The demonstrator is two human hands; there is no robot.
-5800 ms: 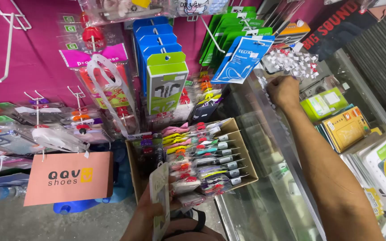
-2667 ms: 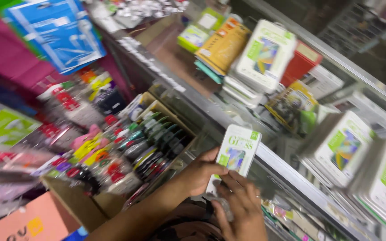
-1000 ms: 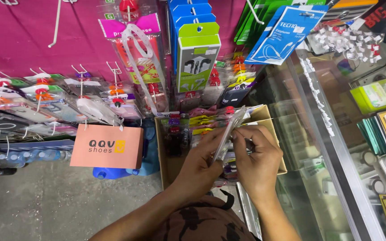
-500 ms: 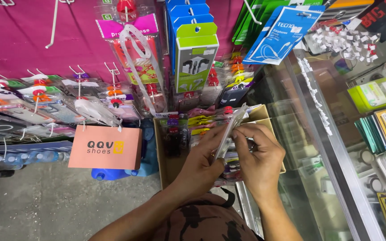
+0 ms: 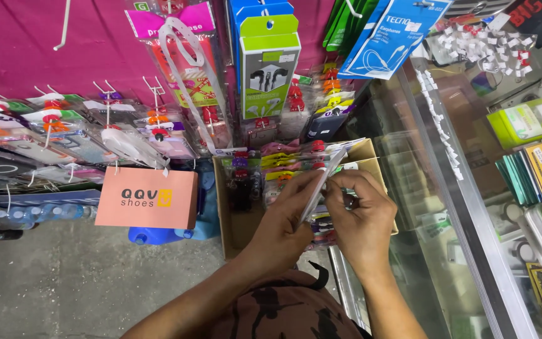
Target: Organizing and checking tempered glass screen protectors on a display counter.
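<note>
My left hand (image 5: 283, 220) and my right hand (image 5: 362, 216) together hold a thin flat packet (image 5: 321, 183), seen edge-on and tilted up to the right. The fingers of both hands pinch it near its middle. Right behind the hands stands an open cardboard box (image 5: 227, 213) packed with rows of small coloured packets (image 5: 283, 163).
A pink wall holds hooks with hanging packets, a green-and-grey earphone box (image 5: 270, 66) and a blue earphone pack (image 5: 390, 37). A salmon paper bag (image 5: 147, 198) hangs at left. A glass display counter (image 5: 472, 207) with boxed goods fills the right. Grey concrete floor (image 5: 64, 282) lies below left.
Earlier my right hand reached up to the shelf, then both hands held a white-and-green packet by the counter. Over the last second both hands stay on the thin packet above the box.
</note>
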